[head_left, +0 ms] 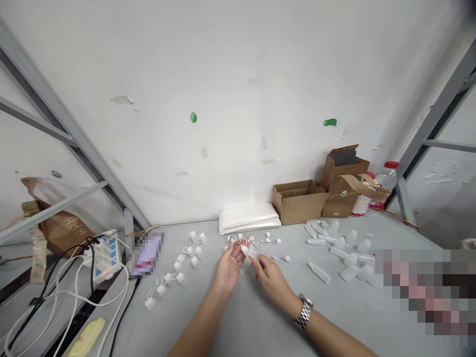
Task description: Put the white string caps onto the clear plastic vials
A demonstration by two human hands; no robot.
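Note:
My left hand (228, 267) is turned palm up, its curled fingers at a white cap (244, 249) with a thin strap. In my right hand (270, 277) a small translucent squeeze bottle (251, 257) is pinched, its top end at that cap; the fingers partly hide the joint. Behind the hands lies a loose group of white strapped caps (267, 239). Several capped bottles (180, 277) stand upright in a slanting group left of my left hand. Uncapped translucent bottles (319, 272) lie scattered to the right.
A stack of white sheets (249, 218) and an open cardboard box (303, 206) stand against the wall. Beside them are a brown paper bag (336, 191) and a red-capped jar (388, 176). A purple packet (147, 255), power strip (106, 260) and cables occupy the left.

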